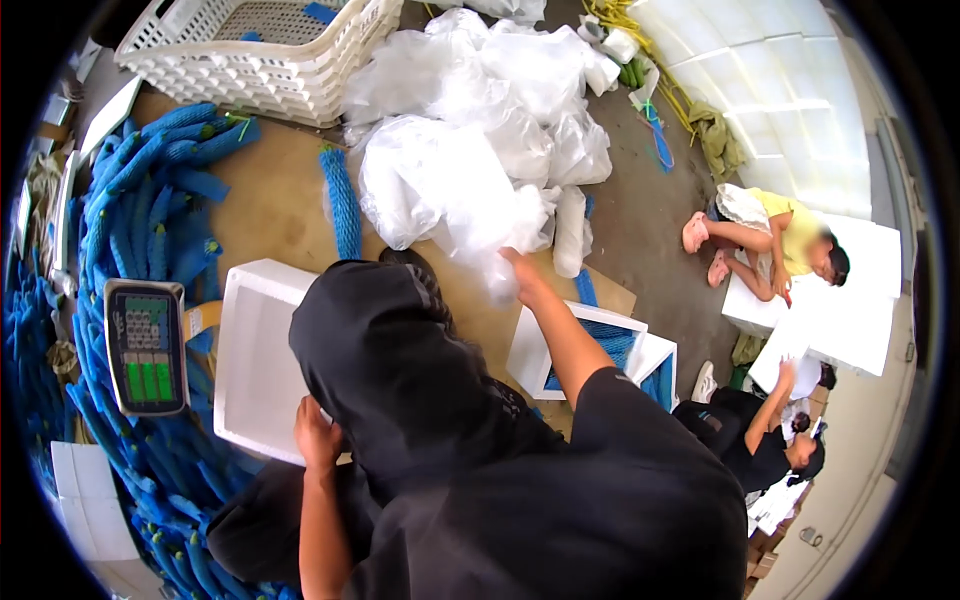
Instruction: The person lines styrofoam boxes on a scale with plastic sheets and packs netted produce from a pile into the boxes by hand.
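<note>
My right hand (515, 277) is closed on a clear plastic bag (495, 262) at the near edge of a large heap of bags (430, 170). My left hand (318, 432) is curled against the near right rim of a white foam box (262, 350); its fingertips are partly hidden. Left of that box stands a weighing scale (147, 345) with green display panels. Under my right forearm, another foam box (612, 345) contains items in blue netting. A single blue-netted bundle (341, 205) lies on the brown floor sheet near my knee.
Many blue-netted bundles (140, 215) are piled along the left. A white plastic crate (300, 75) stands at the back left. White foam boxes (760, 90) are stacked at the right, where one person (790, 240) sits and another (760, 430) works nearby.
</note>
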Tool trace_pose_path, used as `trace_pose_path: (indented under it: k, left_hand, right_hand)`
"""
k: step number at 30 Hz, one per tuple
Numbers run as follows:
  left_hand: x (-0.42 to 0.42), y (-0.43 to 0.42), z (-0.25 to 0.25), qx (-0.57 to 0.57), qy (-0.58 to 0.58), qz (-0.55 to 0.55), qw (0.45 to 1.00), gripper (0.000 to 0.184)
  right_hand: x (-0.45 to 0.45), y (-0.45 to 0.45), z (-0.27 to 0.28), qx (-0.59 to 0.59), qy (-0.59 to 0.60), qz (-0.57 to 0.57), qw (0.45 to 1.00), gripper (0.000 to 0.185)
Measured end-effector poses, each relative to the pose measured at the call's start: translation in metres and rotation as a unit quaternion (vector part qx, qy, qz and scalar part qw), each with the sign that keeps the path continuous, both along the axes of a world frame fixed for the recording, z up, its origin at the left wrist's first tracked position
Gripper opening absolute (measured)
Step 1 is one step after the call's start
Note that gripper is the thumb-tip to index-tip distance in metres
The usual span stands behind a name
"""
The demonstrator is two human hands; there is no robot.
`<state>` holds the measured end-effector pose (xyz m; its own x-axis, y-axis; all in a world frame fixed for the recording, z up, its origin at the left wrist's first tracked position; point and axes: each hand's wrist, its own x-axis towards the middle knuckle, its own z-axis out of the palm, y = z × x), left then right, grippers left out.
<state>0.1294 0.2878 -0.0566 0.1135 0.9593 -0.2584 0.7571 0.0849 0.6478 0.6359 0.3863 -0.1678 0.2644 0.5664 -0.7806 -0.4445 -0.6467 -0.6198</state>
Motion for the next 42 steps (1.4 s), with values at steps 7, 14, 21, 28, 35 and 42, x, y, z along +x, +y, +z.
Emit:
trace_pose_path:
  k: [7,14,21,28,35,42]
  left_hand:
    - [-0.004,-0.002,-0.008,-0.028,-0.009,0.032,0.999,0.053]
    - [-0.001,-0.002,0.008,-0.019,0.039,0.011,0.999,0.042]
    - [0.007,-0.018,0.014,0.08,0.102,0.06,0.99,0.061]
    - [0.004,-0.036,-0.009,-0.013,0.116,0.077,0.99,0.037]
    - [0.003,-0.046,-0.026,0.043,0.12,0.076,0.989,0.035]
    - [-0.005,-0.043,-0.031,0.024,0.11,0.068,0.991,0.036]
  right_hand:
    - [0.033,-0.063,0.05,0.072,0.077,-0.031,0.994,0.028]
    - [-0.008,0.043,0.213,0.255,-0.079,0.183,0.946,0.084]
    - [-0.176,0.152,0.384,0.355,-0.347,0.613,0.614,0.082]
    - [-0.371,0.139,0.293,0.31,-0.422,0.826,0.208,0.061]
    - [-0.399,0.101,0.16,0.176,-0.354,0.906,0.15,0.064]
    - [-0.392,0.098,0.119,0.204,-0.382,0.892,0.13,0.06]
